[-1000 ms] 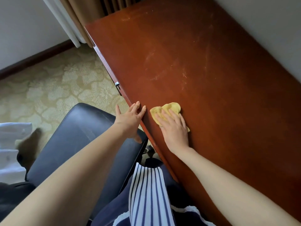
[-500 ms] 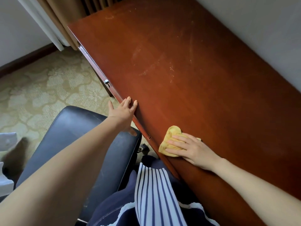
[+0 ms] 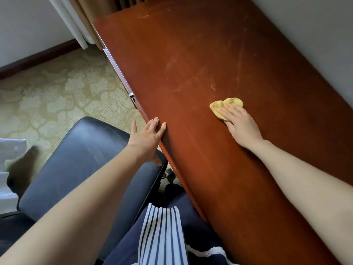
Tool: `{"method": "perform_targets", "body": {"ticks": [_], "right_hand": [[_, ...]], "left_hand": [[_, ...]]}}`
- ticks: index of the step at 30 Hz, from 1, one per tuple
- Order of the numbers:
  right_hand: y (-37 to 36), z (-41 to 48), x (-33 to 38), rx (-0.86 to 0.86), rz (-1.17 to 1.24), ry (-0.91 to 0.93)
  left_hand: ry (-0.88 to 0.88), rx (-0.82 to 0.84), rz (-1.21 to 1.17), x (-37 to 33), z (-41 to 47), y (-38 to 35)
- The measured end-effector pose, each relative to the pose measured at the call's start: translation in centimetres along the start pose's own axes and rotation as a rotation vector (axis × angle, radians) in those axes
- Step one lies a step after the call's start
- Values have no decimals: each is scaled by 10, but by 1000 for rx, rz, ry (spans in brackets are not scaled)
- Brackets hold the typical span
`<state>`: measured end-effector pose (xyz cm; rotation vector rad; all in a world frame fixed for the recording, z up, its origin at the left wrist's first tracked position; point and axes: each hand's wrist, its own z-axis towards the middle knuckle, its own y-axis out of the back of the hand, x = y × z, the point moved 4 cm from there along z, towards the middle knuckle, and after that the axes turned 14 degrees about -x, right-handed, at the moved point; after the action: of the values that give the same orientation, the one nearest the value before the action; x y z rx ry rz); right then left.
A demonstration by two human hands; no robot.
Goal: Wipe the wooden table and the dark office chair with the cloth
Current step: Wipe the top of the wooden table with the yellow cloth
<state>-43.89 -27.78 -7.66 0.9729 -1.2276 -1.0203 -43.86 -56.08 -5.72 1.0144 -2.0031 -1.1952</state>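
A long reddish-brown wooden table [image 3: 191, 54] runs from the lower right to the top of the view, with pale scuffs and streaks on its top. My right hand [image 3: 240, 125] lies flat on a crumpled yellow cloth [image 3: 229, 105] in the middle of the tabletop, fingers straight and pressing it down. My left hand [image 3: 147, 138] rests with straight fingers on the table's near edge. The dark office chair [image 3: 82, 159] stands just left of the table, its seat under my left forearm.
Patterned beige carpet [image 3: 53, 96] covers the floor to the left. A metal drawer handle [image 3: 131, 95] sticks out of the table's side. Curtains [image 3: 84, 14] hang at the table's far end, a grey wall [image 3: 315, 35] lines its right side, and white fabric [image 3: 7, 169] lies at the left edge.
My right hand has slid the cloth from the table's near edge out toward the middle of the top, away from my body. My left hand stays on the edge.
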Motion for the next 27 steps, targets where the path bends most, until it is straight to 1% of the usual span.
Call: {"method": "perform_targets", "body": {"ticks": [5, 7, 8, 12, 15, 18, 20, 22, 25, 27], "right_hand": [[-18, 48, 23, -129, -20, -345], [-25, 50, 40, -150, -23, -403], [-28, 48, 49, -147, -25, -384], [-40, 30, 86, -102, -54, -162], [-44, 8, 108, -72, -12, -31], [-40, -25, 123, -53, 76, 99], [-33, -50, 126, -54, 142, 220], [-27, -73, 123, -53, 181, 362], [-21, -101, 105, -66, 184, 574], [-18, -115, 88, -67, 157, 702]], "left_hand": [[14, 7, 3, 0, 1, 4], [22, 9, -5, 0, 1, 4], [29, 8, -12, 0, 1, 3], [59, -46, -52, 2, 3, -4], [91, -114, -112, 4, 1, -7], [162, -175, -252, 6, -1, -9], [232, -195, -373, 6, 0, -7], [273, -250, -413, 3, 4, 0], [233, -358, -389, -13, 17, 12], [172, -347, -401, -29, 27, 17]]}}
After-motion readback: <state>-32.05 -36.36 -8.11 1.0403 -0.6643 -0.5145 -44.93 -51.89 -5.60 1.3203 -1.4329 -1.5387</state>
